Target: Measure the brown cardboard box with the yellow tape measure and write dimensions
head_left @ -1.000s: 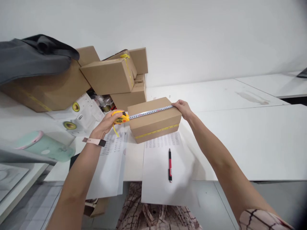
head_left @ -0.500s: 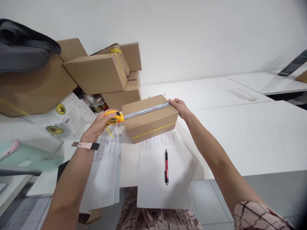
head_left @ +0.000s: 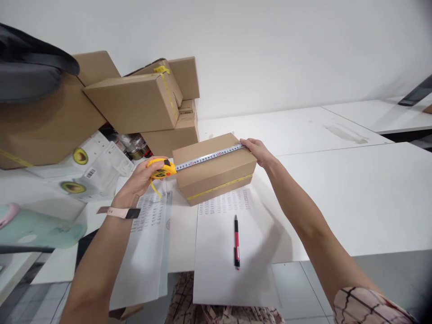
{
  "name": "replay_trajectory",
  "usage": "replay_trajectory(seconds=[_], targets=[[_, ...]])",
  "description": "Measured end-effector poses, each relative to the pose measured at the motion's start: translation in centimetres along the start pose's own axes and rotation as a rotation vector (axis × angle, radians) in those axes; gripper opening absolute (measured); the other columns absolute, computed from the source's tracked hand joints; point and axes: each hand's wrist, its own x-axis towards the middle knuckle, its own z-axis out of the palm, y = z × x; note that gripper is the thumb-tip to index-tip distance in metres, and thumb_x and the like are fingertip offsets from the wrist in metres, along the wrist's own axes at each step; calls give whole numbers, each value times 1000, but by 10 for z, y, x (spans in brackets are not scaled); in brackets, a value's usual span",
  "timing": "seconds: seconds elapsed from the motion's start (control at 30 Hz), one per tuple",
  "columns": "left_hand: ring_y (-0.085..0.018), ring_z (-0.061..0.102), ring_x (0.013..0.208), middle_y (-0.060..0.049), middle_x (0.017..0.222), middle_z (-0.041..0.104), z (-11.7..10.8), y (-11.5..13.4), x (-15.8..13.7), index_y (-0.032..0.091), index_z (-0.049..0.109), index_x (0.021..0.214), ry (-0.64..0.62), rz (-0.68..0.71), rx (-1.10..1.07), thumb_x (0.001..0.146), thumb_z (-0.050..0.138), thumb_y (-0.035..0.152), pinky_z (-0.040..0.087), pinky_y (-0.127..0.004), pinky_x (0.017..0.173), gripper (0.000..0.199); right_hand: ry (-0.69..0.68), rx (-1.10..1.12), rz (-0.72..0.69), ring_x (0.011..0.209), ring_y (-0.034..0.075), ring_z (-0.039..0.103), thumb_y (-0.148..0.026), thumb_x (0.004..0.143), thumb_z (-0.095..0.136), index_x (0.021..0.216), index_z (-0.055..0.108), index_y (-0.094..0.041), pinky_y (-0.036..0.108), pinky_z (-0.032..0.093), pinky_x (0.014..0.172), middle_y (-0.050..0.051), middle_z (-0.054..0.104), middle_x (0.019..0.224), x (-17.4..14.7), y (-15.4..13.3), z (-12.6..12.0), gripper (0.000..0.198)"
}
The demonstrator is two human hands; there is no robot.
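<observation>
A closed brown cardboard box (head_left: 219,173) with a yellow tape strip along its near side sits on the white table. My left hand (head_left: 140,177) is wrapped round a yellow tape measure (head_left: 164,168) at the box's left end. From it the blade (head_left: 209,156) stretches across the top of the box, its numbers facing up. At the far right corner, the fingers of my right hand (head_left: 254,149) pinch the blade's end against the box edge. A yellow strap dangles from the tape measure's case.
Printed sheets (head_left: 222,252) lie in front of the box, with a red and black pen (head_left: 236,243) on top. More papers (head_left: 145,256) lie to the left. Cardboard boxes (head_left: 131,101) are stacked at the back left, near white avocado-printed boxes (head_left: 97,166) and a mint-green container (head_left: 40,227).
The view has shifted slightly, so the box, pen and papers appear a little lower. Both hands keep their hold, and the blade still lies stretched over the box.
</observation>
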Motion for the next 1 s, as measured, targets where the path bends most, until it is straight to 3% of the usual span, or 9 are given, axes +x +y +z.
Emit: replay_trajectory(seconds=[0.37, 0.57, 0.7, 0.87, 1.0], targets=[[-22, 69, 89, -8, 100, 76, 16, 3, 0, 16, 74, 103, 29, 46, 39, 65, 83, 42, 53, -27, 70, 47, -104, -195, -62, 57, 8, 30, -54, 78, 80, 56, 41, -21, 27, 22, 53, -4, 36, 57, 7, -13, -7, 55], [-25, 70, 89, -7, 96, 75, 39, 23, 1, 18, 72, 101, 14, 67, 78, 65, 82, 44, 52, -30, 67, 45, -162, -180, -109, 63, 11, 45, -49, 83, 77, 59, 53, -18, 27, 36, 57, 2, 51, 67, 16, -26, -16, 46], [-26, 70, 91, -6, 96, 75, 51, 30, 3, 19, 72, 101, -8, 85, 79, 64, 82, 44, 52, -31, 69, 45, -226, -130, -146, 63, 11, 45, -46, 85, 76, 61, 54, -17, 28, 39, 59, 3, 52, 69, 26, -28, -24, 43], [-25, 69, 87, -6, 95, 75, 40, 20, 6, 19, 73, 101, 43, 44, 79, 61, 85, 45, 50, -28, 62, 49, -255, -72, -116, 63, 10, 42, -53, 78, 80, 62, 55, -18, 26, 39, 59, 1, 51, 66, 39, -5, -34, 46], [-23, 68, 86, -6, 96, 75, 23, 11, 7, 19, 73, 103, 67, 25, 85, 59, 87, 45, 51, -28, 63, 52, -262, -44, -77, 63, 10, 41, -59, 74, 80, 59, 49, -20, 24, 36, 59, -2, 48, 63, 38, 8, -28, 53]])
